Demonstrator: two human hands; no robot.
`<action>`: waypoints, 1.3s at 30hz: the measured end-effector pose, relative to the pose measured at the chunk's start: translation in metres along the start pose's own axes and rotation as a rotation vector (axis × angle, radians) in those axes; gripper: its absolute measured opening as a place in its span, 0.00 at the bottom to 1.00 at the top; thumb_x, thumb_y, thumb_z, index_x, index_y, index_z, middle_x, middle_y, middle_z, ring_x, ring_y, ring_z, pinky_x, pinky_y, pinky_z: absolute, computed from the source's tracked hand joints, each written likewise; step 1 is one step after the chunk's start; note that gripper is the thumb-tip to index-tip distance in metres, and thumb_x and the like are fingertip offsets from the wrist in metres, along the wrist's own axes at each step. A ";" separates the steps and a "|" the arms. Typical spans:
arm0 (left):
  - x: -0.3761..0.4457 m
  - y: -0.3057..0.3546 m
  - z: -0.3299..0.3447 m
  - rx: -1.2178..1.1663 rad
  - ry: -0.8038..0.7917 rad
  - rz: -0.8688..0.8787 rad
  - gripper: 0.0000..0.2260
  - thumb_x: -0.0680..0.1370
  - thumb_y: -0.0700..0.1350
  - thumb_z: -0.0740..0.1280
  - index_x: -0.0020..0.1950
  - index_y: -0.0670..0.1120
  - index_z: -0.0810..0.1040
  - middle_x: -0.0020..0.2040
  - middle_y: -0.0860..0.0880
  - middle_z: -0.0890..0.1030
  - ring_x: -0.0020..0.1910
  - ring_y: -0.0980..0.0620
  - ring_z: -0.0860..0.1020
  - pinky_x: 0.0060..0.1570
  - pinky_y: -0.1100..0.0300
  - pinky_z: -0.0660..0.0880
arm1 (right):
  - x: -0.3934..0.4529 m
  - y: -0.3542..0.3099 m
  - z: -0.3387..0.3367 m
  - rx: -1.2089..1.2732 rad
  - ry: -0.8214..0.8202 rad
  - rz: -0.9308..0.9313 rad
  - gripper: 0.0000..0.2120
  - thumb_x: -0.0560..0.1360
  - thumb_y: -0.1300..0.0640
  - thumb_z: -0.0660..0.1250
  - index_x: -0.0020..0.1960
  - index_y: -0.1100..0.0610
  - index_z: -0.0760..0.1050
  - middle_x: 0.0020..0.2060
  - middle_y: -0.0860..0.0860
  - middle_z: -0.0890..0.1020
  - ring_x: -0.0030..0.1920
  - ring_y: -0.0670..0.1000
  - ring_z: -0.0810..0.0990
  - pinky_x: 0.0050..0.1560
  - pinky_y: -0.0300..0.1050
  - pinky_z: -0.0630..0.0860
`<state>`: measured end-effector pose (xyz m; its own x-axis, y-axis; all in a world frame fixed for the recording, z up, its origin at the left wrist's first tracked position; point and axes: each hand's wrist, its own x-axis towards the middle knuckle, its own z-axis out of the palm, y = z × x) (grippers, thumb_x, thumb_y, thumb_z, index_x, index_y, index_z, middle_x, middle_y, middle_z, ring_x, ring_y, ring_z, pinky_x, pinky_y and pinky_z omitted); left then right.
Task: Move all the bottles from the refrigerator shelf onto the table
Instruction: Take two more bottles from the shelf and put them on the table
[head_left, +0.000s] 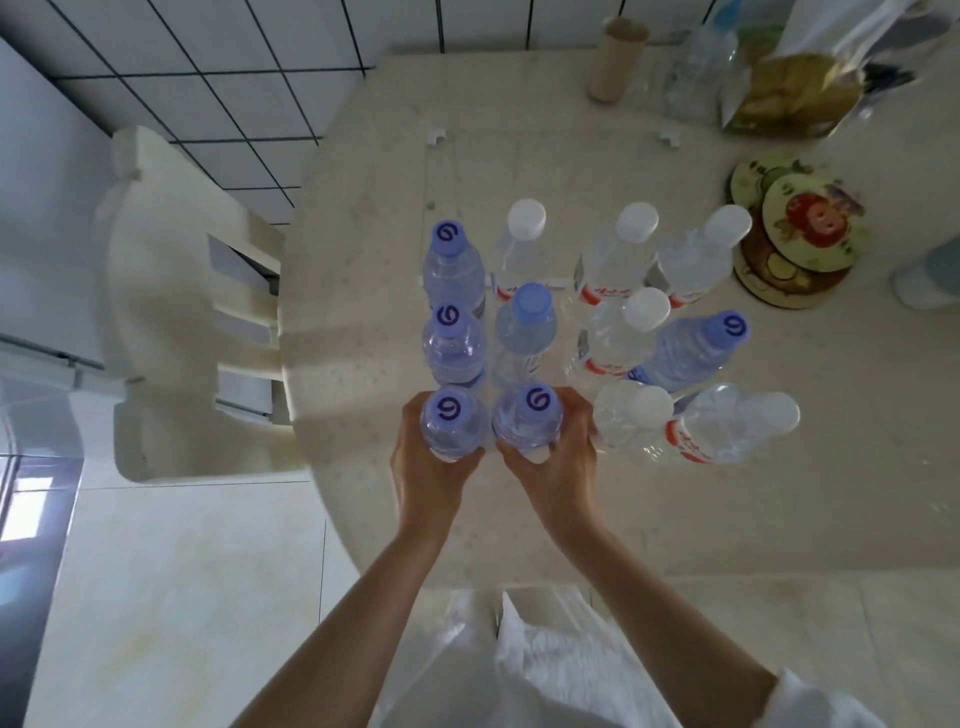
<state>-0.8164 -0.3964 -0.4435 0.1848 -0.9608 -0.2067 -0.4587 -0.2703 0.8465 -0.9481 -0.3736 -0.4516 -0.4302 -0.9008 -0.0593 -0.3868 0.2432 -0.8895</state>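
Observation:
Several water bottles stand upright in rows on the round beige table (675, 493). Some have blue caps, like one at the back left (450, 244); others have white caps, like one at the back (525, 221). My left hand (428, 475) grips a blue-capped bottle (453, 423) at the near end of the left row. Beside it, my right hand (558, 467) grips another blue-capped bottle (531, 418). Both held bottles are upright at the table's near left part. The refrigerator shelf is out of view.
A cream plastic chair (171, 312) stands against the table's left edge. Round picture coasters (795, 228) lie at the right. A cardboard tube (615, 60), a clear bottle and a snack bag (795, 93) sit at the back. A refrigerator door (36, 208) is at far left.

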 end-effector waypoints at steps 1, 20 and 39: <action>0.001 0.000 0.000 0.003 -0.015 0.009 0.29 0.64 0.44 0.81 0.53 0.63 0.67 0.46 0.65 0.77 0.45 0.72 0.76 0.39 0.79 0.69 | -0.001 -0.001 0.001 -0.006 0.010 -0.005 0.33 0.63 0.51 0.78 0.62 0.56 0.66 0.53 0.51 0.77 0.53 0.53 0.79 0.52 0.53 0.79; -0.008 -0.025 -0.033 -0.096 -0.161 0.136 0.27 0.73 0.47 0.75 0.69 0.50 0.70 0.60 0.56 0.77 0.56 0.57 0.77 0.54 0.60 0.78 | -0.049 -0.003 -0.001 0.036 0.068 0.120 0.27 0.73 0.57 0.72 0.68 0.55 0.65 0.61 0.39 0.73 0.63 0.44 0.73 0.64 0.57 0.73; -0.177 -0.080 -0.118 0.026 -0.018 0.148 0.08 0.78 0.41 0.68 0.57 0.49 0.77 0.44 0.57 0.83 0.43 0.62 0.80 0.40 0.74 0.73 | -0.213 -0.002 -0.043 -0.099 -0.168 -0.129 0.17 0.77 0.59 0.65 0.65 0.58 0.70 0.58 0.51 0.80 0.59 0.47 0.77 0.61 0.51 0.75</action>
<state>-0.7095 -0.1978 -0.4166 0.0983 -0.9911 -0.0893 -0.5022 -0.1269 0.8554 -0.8905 -0.1670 -0.4176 -0.2336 -0.9719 -0.0301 -0.5114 0.1491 -0.8463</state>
